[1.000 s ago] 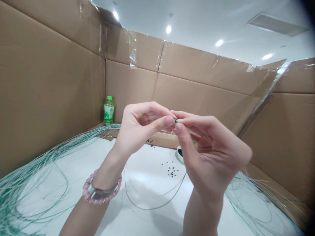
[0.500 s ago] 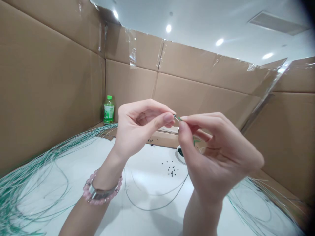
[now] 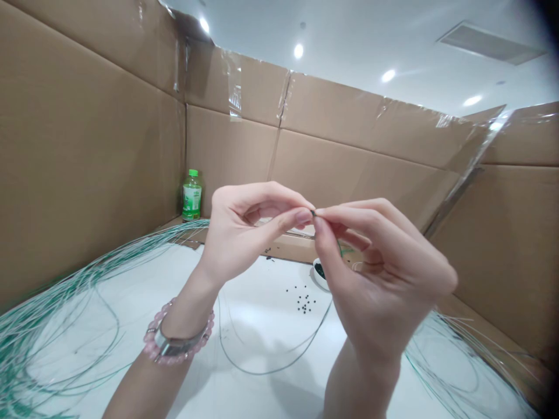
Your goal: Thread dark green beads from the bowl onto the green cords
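My left hand [image 3: 244, 233] is raised at the centre, thumb and index finger pinching a tiny dark piece [image 3: 313, 213]. Against it, fingertips nearly touching, my right hand [image 3: 379, 262] pinches the end of a thin green wire, mostly hidden by the fingers. A thin grey-green wire [image 3: 271, 373] hangs in a loop below both hands, over the white surface. Behind the right thumb stands a white bowl [image 3: 322, 281] of dark pieces, partly covered. Several small black beads [image 3: 304, 302] lie scattered left of the bowl.
Bundles of green and white wires lie at the left [image 3: 52, 331] and right [image 3: 454, 361] of the white board [image 3: 244, 396]. A green-capped bottle [image 3: 191, 198] stands in the back left corner. Cardboard walls [image 3: 349, 151] rise around the work area.
My right hand has moved slightly left and my left hand slightly right, closing the gap between their fingertips. The wire end and pale tip seen between them before are now hidden.
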{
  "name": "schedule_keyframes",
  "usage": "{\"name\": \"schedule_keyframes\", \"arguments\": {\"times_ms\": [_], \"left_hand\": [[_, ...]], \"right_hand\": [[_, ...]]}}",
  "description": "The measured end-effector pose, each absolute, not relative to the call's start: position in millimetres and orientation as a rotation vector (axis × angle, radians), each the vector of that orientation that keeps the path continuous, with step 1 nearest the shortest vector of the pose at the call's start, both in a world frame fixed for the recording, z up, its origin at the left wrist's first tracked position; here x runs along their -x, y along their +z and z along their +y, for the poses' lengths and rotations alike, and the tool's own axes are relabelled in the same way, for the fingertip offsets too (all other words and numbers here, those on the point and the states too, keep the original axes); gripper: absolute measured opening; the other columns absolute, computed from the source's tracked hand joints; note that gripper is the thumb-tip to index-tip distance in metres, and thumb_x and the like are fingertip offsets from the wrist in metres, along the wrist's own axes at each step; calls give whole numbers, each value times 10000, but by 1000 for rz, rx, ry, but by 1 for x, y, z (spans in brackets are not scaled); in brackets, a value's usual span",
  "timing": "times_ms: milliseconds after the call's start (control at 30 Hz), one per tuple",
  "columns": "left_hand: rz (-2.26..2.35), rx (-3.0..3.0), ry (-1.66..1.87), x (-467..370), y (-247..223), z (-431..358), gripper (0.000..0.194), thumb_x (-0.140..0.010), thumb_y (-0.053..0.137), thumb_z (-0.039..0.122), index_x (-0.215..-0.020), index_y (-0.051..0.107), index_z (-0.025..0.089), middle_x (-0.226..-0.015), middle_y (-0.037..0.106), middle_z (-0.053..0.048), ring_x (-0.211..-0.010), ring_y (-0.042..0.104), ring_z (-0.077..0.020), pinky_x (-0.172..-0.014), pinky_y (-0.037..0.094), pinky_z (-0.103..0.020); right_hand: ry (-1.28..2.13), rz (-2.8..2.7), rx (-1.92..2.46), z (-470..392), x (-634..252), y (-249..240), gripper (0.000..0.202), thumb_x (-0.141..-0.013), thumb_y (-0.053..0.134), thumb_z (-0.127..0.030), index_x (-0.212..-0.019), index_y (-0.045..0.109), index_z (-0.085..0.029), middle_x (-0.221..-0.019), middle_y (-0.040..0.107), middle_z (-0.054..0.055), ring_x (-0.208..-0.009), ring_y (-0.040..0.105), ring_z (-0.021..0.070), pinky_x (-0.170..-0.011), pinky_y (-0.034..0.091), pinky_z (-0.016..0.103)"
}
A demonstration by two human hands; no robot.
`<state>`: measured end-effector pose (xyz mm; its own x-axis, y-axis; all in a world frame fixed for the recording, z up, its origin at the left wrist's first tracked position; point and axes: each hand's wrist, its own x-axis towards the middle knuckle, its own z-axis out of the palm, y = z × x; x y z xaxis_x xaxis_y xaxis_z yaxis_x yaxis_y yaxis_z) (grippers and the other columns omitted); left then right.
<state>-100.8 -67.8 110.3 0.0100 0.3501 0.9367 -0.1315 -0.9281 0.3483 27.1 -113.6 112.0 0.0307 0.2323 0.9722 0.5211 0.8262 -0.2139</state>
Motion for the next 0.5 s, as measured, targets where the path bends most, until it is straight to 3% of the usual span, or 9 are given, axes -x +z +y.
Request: {"name": "schedule_keyframes", "arguments": {"times_ms": [200,500], "left_hand": [[313,-1995,1974,102,109,-69,72,-775,653,289,-785,702,236,-703,707,-1,-612,663,-135,-554,550,-231],[369,-2052,2182,94,110,-74,102,-767,631,126,-700,673,190,-654,683,40,-582,611,-70,-549,516,-167]], "right_hand": [[-189,-1552,548,-110,-31,112,208,-742,640,-45,-821,685,-232,-742,636,-17,-689,620,132,-582,541,280],[-234,-1572,665,-111,-25,114,116,-783,602,-124,-758,639,-230,-719,641,1,-671,610,137,-618,554,293]]}}
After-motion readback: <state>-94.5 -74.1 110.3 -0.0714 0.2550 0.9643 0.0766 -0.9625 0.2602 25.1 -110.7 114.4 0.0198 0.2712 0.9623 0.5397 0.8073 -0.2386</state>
